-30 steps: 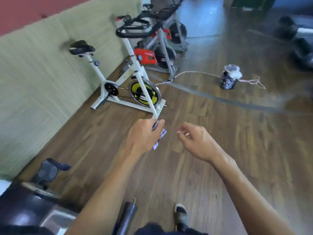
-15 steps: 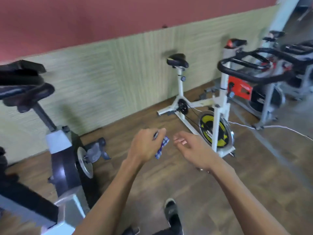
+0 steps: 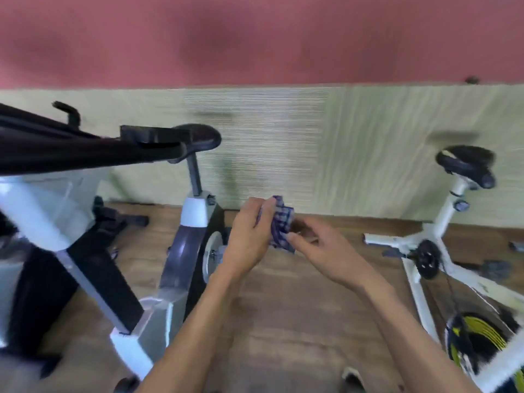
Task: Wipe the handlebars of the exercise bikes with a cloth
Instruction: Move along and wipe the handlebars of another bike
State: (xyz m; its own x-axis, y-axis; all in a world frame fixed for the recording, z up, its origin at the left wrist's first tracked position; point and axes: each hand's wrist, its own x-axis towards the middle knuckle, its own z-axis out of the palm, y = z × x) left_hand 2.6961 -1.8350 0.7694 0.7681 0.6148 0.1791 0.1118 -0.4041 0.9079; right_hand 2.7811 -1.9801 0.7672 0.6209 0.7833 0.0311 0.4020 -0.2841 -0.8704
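Observation:
A small blue-and-white checked cloth point(image 3: 281, 225) is bunched between both hands in the middle of the view. My left hand point(image 3: 249, 236) grips its upper part, and my right hand point(image 3: 320, 251) pinches its lower edge with the fingertips. To the left stands a grey and black exercise bike point(image 3: 181, 251); its black handlebars point(image 3: 85, 151) stretch across the upper left, apart from the hands. A white exercise bike point(image 3: 436, 245) with a yellow flywheel stands at the right; its handlebars are out of view. The picture is blurred.
A pale green panelled wall point(image 3: 283, 151) with a red band above runs behind the bikes. Wooden floor point(image 3: 297, 321) lies between the two bikes. The toe of my shoe point(image 3: 351, 378) shows at the bottom edge.
The view has swung left, bringing the grey bike close and pushing the white bike to the right. My right hand has come up to the cloth and now pinches it.

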